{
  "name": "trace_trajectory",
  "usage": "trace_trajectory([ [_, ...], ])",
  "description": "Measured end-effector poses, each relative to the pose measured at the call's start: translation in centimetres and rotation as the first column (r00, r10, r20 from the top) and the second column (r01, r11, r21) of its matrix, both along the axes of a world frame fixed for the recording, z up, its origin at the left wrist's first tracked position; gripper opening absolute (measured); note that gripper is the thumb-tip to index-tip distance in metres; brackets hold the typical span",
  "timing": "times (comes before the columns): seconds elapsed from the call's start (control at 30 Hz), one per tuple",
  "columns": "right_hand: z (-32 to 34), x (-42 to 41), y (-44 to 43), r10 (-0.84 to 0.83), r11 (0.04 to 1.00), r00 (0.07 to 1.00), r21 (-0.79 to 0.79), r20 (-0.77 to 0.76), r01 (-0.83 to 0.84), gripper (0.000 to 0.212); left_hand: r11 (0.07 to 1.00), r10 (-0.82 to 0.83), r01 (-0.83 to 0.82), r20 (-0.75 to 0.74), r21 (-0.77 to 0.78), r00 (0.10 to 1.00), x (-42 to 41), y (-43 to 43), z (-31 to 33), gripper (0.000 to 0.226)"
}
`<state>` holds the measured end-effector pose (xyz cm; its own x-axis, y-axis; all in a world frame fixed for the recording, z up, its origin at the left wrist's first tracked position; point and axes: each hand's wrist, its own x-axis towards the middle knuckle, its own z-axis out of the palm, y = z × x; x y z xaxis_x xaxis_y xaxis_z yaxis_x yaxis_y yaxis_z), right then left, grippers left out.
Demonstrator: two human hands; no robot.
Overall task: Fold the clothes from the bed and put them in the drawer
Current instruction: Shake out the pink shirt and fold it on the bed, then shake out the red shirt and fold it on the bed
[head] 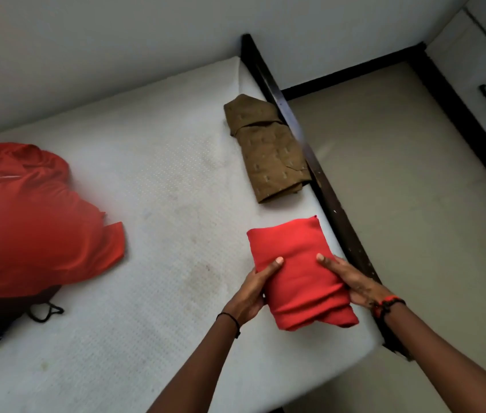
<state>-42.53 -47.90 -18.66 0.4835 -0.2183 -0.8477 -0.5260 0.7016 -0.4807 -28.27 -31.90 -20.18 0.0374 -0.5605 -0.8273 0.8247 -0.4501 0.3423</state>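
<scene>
Both hands, left hand point(252, 289) and right hand point(352, 283), grip the folded red garment point(298, 269) from its sides on the mattress point(161, 189). Fingers underneath are hidden. The red pile point(27, 222) at the left is blurry and cut off.

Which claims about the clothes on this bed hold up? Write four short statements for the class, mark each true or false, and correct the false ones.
1. The left hand and right hand both grip the folded red garment. True.
2. A folded brown garment lies on the mattress beside the dark bed frame. True.
3. The folded red garment sits on top of the brown garment. False: they lie apart, with bare mattress between them.
4. Every garment on the mattress is folded. False: a crumpled red garment lies unfolded at the left.
</scene>
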Motion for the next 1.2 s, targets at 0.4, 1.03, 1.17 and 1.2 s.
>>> trace_trajectory([
  [0.4, -3.0, 1.3, -7.4, 0.065, 0.927, 0.998, -0.371, -0.003, -0.062, 0.04, 0.994, 0.0, -0.032, 0.288, 0.106, 0.958, -1.3, -7.1, -2.2, 0.053],
  [1.03, 2.5, 4.3, -0.6, 0.042, 0.465, 0.914, -0.802, -0.403, -0.375, 0.034, 0.969, -0.047, -0.062, 0.421, 0.24, 0.906, 0.7, -4.3, 6.0, 0.027],
  [1.17, 4.7, 6.4, 3.2, 0.152, 0.475, 0.933, -0.804, -0.325, -0.358, 0.026, 0.955, 0.049, -0.158, 0.389, 0.252, 0.92, 2.2, -1.3, 9.2, 0.024],
  [1.2, 5.1, 6.8, 4.1, 0.184, 0.476, 0.932, -0.802, -0.311, -0.361, 0.025, 0.95, 0.075, -0.183, 0.384, 0.254, 0.92, 2.5, -0.4, 9.6, 0.023],
])
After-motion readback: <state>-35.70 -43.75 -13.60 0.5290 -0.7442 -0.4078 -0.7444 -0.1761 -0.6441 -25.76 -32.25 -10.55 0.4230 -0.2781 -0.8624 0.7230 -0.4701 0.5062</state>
